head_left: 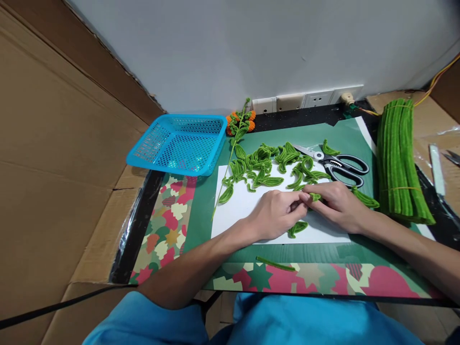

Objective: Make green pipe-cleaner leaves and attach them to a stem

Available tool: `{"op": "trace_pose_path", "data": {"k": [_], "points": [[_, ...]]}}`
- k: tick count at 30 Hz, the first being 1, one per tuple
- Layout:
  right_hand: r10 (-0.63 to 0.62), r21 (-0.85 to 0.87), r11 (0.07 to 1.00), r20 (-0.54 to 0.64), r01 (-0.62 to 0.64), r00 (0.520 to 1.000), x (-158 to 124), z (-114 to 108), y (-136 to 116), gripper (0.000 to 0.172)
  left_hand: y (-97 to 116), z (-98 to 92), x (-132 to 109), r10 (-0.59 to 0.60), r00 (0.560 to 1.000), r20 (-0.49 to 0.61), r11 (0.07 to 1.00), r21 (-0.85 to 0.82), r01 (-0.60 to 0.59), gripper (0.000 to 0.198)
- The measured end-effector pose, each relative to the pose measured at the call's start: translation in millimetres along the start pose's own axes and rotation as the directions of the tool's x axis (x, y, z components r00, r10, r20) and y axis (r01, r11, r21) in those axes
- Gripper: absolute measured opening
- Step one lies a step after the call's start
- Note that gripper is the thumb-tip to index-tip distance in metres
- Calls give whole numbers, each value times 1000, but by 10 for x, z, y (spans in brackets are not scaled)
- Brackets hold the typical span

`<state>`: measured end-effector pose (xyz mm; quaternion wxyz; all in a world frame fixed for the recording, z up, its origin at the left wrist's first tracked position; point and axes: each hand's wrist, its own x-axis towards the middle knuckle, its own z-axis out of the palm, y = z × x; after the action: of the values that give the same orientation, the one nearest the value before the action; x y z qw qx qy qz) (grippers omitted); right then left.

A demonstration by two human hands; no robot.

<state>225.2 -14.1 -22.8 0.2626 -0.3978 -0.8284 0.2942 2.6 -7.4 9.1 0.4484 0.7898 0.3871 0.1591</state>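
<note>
Left hand (275,215), right hand (338,203): fingers (321,190) pinching green piece (315,197); white sheet (233,211) bare toward lower-left edge

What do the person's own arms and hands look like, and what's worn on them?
The left hand and right hand are bare; no glove, ring, watch or bracelet shows. A loose, plain bright blue sleeve covers the upper left arm, ending near the elbow. Any right sleeve is out of frame.

A black table (139,225) has a green mat (201,206) with a bright edge. On top are white paper (233,211) with curly green leaves (272,181), a blue basket (209,165), a fuzzy green bundle (397,158) and a little strip (275,264).
</note>
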Motion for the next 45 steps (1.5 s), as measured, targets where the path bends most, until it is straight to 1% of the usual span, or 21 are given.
{"op": "trace_pose_path", "data": {"k": [6,25,29,35,38,40,42,44,45], "points": [[7,4,1000,2,-7,1000,-1,0,-8,33,1,-2,-3,1,1000,4,1000,-4,-1,22],[11,-5,1000,5,-11,1000,-9,-2,-1,30,-8,7,2,-3,1000,-4,1000,-17,3,21],[12,-12,1000,2,-12,1000,-6,-9,-21,34,-6,9,-2,1,1000,7,1000,0,-1,22],[-12,-42,999,-18,11,1000,13,-33,-30,33,-17,16,8,32,999,-5,999,37,-32,23],[-14,-21,1000,-27,13,1000,-25,-78,-66,36,2,53,7,33,999,-2,999,43,-33,21],[-5,-11,1000,-22,5,1000,-63,-120,-102,41,13,90,9,60,998,-13,998,34,-59,20],[0,-55,998,-31,-2,1000,-82,-160,-123,47,5,123,28,66,998,-20,998,24,-66,24],[49,-120,991,-40,-53,998,-75,-186,-134,49,-14,143,54,51,999,-3,998,33,-51,26],[65,-132,989,-19,-67,998,-61,-193,-143,49,-20,144,64,47,999,3,998,35,-47,25]]}}
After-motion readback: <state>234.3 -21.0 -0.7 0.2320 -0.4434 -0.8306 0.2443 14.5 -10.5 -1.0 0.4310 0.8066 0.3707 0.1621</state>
